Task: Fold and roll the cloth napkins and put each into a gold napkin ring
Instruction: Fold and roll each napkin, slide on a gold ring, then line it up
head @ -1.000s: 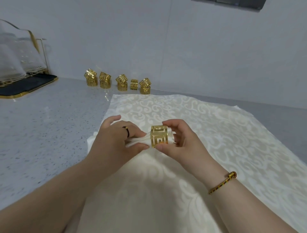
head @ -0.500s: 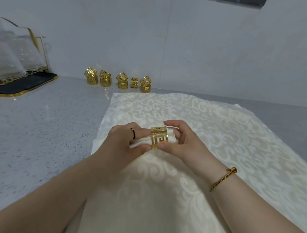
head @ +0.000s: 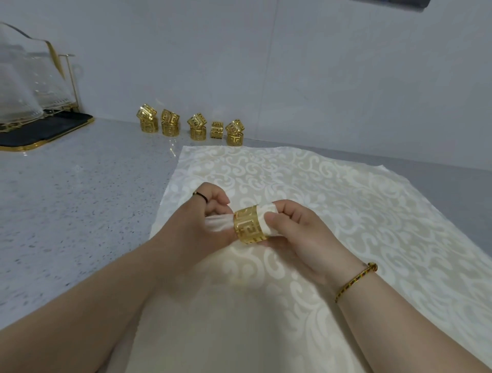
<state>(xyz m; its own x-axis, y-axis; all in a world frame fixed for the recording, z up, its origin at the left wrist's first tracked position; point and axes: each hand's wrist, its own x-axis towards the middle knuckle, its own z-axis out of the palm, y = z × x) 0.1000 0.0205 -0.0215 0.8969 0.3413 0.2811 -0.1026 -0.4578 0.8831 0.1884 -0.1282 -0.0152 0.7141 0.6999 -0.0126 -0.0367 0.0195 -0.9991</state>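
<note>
our left hand (head: 210,221) gripped the napkin (head: 219,226), right hand (head: 290,226) pinched its other end past the ring (head: 249,225); a hard tug could unroll it.

Ten gold rings (head: 249,226) — one rolled napkin (head: 219,223), one cloth (head: 346,213).

Plain pale grey wall (head: 346,80) right across the back, one vertical seam (head: 269,80) a bit right of centre. Speckled light-grey tabletop (head: 66,213) below, glossy enough to catch small reflections. Far left: black tray (head: 61,125) with a gold rim, on the tabletop by the wall, with a thin gold rack (head: 72,80) and clear ribbed glassware (head: 18,90). Dark strip (head: 394,2) cut off at the top right edge, can't tell what. Soft, even light.
</note>
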